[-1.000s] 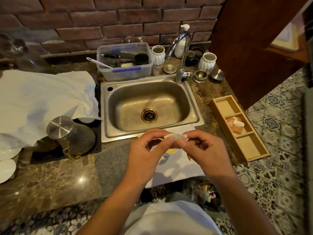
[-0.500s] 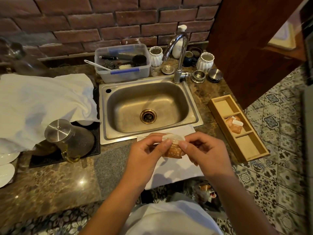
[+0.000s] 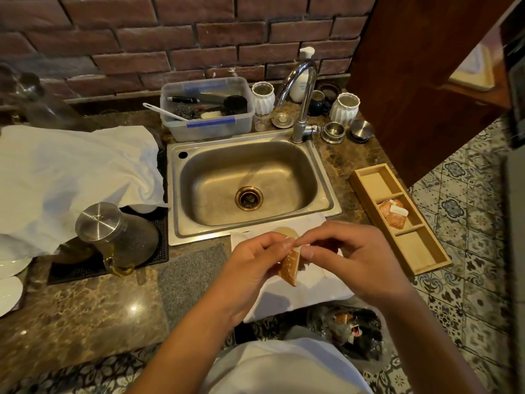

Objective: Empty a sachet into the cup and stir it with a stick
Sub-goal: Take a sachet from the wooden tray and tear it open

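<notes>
Over the white cloth (image 3: 287, 300) at 6 o'clock, left hand (image 3: 250, 268) and right hand (image 3: 355, 263) both pinch the top of an orange sachet (image 3: 289, 267); the cup (image 3: 285, 232) peeks out just beyond, the sink (image 3: 250, 183) at 12.

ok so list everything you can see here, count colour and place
orange sachet: 1, orange and white, pinched between both hands
cup: 1, pale rim, mostly hidden behind the hands
white cloth under cup: 1, counter front
steel sink: 1, centre
chrome tap: 1, behind sink
clear plastic tub: 1, back left of sink
wooden tray: 1, right, orange sachets in middle compartment
lidded glass jug: 1, left
white ribbed jars: 2, beside tap
left hand: 1, pinching sachet
right hand: 1, pinching sachet
</notes>
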Action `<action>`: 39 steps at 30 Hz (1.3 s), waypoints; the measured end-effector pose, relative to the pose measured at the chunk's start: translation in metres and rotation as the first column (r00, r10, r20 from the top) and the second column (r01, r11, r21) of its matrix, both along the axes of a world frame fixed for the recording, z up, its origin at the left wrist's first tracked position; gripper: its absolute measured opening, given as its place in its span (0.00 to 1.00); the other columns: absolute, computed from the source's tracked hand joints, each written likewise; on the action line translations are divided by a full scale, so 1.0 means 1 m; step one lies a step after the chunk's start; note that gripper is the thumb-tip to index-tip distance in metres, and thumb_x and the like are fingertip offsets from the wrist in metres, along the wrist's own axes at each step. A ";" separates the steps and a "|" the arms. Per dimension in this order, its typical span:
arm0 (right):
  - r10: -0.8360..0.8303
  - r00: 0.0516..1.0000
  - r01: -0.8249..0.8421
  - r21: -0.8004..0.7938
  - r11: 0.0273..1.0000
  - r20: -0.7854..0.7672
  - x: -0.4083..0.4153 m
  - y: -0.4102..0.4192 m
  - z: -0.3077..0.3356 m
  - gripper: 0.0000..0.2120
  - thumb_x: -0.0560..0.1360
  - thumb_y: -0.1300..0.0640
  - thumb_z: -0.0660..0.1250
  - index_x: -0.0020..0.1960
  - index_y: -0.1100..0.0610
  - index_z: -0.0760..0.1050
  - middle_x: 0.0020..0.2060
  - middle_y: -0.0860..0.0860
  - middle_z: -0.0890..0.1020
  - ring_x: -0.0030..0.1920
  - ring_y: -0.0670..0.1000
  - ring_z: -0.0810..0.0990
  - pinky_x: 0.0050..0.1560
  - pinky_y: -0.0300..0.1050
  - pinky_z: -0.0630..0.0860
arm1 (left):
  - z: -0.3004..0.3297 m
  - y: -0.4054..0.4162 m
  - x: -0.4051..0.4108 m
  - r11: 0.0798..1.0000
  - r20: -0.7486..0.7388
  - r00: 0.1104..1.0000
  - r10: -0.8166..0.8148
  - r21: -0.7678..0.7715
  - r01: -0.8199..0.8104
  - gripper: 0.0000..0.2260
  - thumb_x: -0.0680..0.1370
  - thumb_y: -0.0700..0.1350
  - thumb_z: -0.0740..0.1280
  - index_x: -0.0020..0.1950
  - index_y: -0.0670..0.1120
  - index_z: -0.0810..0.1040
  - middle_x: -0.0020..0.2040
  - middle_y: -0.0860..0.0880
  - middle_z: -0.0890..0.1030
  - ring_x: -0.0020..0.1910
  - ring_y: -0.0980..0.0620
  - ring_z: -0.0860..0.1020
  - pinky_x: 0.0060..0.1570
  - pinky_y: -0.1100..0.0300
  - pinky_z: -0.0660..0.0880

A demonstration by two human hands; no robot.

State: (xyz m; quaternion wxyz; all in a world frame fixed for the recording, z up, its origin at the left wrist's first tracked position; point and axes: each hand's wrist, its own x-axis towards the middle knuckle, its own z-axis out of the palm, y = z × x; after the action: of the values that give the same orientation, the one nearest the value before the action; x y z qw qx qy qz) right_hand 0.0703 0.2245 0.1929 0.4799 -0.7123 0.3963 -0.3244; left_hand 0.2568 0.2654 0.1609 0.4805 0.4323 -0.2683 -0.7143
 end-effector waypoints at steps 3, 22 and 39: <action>-0.049 0.996 0.047 -0.031 0.998 -0.073 -0.003 -0.002 -0.003 0.06 0.73 0.53 0.75 0.49 0.52 0.87 0.41 0.46 0.86 0.42 0.52 0.84 0.40 0.46 0.80 | -0.004 0.001 0.001 0.990 0.319 0.945 0.074 -0.137 -0.031 0.12 0.74 0.52 0.73 0.56 0.50 0.85 0.52 0.48 0.87 0.53 0.49 0.85 0.55 0.56 0.80; 0.053 0.988 -0.034 0.130 0.991 -0.145 -0.007 -0.001 -0.007 0.06 0.76 0.53 0.72 0.51 0.52 0.84 0.39 0.50 0.85 0.40 0.53 0.81 0.41 0.50 0.78 | -0.013 0.010 0.004 0.945 0.335 0.917 0.215 -0.306 -0.110 0.04 0.74 0.52 0.73 0.45 0.53 0.86 0.44 0.50 0.86 0.44 0.53 0.84 0.45 0.61 0.80; 0.064 0.980 -0.033 0.167 0.985 -0.187 -0.020 0.001 -0.023 0.05 0.77 0.51 0.72 0.53 0.47 0.83 0.41 0.48 0.85 0.43 0.52 0.82 0.44 0.54 0.80 | -0.030 0.014 0.002 0.963 0.487 0.868 0.100 -0.266 0.038 0.04 0.77 0.50 0.73 0.48 0.53 0.86 0.43 0.51 0.87 0.42 0.52 0.84 0.47 0.57 0.81</action>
State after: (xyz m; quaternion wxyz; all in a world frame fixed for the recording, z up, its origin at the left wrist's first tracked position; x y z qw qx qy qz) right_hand 0.0503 0.2258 0.1699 0.5040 -0.7081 0.4484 -0.2088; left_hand 0.2585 0.2798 0.1312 0.4608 0.5368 -0.4691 -0.5286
